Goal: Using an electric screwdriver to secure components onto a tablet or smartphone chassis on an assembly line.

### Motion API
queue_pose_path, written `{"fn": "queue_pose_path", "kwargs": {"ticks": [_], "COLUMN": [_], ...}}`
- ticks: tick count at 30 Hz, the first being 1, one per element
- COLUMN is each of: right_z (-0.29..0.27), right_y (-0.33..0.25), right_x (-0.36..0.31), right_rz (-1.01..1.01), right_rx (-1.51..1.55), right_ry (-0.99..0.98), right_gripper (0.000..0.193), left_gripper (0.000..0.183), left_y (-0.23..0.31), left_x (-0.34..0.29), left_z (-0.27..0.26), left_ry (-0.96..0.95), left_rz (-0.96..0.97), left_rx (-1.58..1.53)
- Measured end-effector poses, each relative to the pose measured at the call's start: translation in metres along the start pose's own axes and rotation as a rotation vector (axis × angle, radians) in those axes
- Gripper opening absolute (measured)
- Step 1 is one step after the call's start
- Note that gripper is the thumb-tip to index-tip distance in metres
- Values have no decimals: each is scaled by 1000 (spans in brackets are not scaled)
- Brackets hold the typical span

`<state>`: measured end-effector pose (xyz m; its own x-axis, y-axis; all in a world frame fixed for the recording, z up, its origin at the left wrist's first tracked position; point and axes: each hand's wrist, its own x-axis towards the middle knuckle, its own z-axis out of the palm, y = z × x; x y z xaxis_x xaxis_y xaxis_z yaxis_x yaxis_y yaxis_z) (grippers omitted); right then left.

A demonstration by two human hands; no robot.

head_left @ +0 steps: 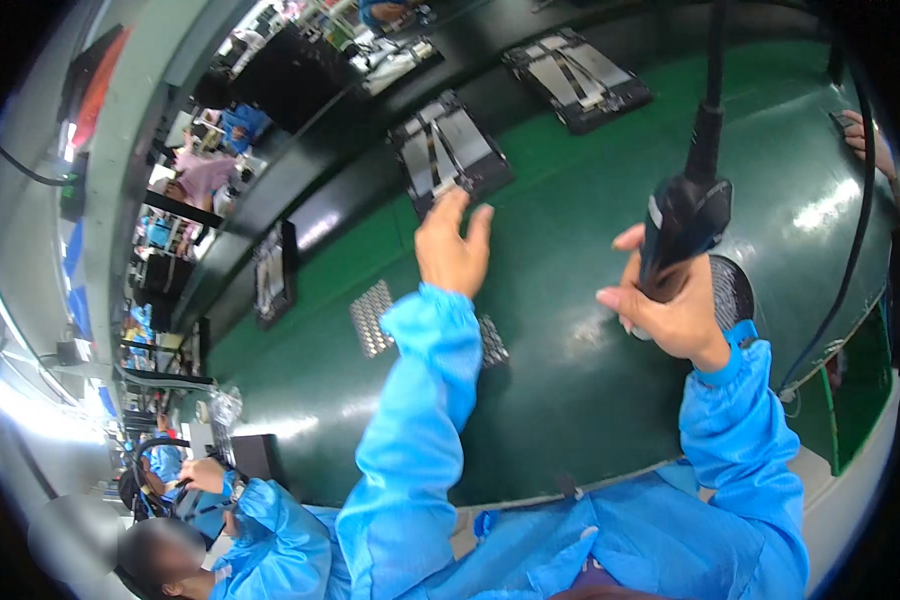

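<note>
My left hand [453, 247] reaches forward with fingers apart, its tips at the near edge of a black tray holding metal plates [448, 150] on the dark belt. It holds nothing. My right hand [667, 300] grips a black powered screwdriver [682, 225] that hangs on a cable from above, held upright over the green work surface [570, 200]. Both my arms wear blue sleeves.
A second black tray with metal plates [576, 78] lies farther right on the belt, a third [273, 272] to the left. A perforated metal plate [372, 318] rests on the green surface beneath my left arm. A blue-clad co-worker [220, 520] sits at lower left. Another person's hand [863, 140] shows at right.
</note>
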<state>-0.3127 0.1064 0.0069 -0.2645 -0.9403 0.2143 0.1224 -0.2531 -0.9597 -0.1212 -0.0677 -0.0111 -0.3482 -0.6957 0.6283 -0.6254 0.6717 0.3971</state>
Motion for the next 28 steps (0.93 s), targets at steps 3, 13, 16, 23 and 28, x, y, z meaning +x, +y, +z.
{"fn": "queue_pose_path", "kwargs": {"ticks": [3,13,16,23,28], "right_z": [-5,2,3,-1,-9], "right_y": [3,11,9,10,6], "right_x": [0,4,4,3,4], "right_rz": [4,-58,-47,-70,-65], "right_rx": [27,20,-8,-43,-72], "right_ry": [24,59,66,76,54], "right_gripper": [41,40,39,38,42], "left_gripper": [47,96,102,94,104], "left_y": [64,144,143,147,144], "left_x": [-12,-32,-30,-31,-36], "left_z": [-36,-127,-129,-130,-130], "left_ry": [-122,-643,-628,-553,-666], "left_rz": [-99,224,127,82,249], "left_rx": [-366,-1584,-1375,-1579,-1635]}}
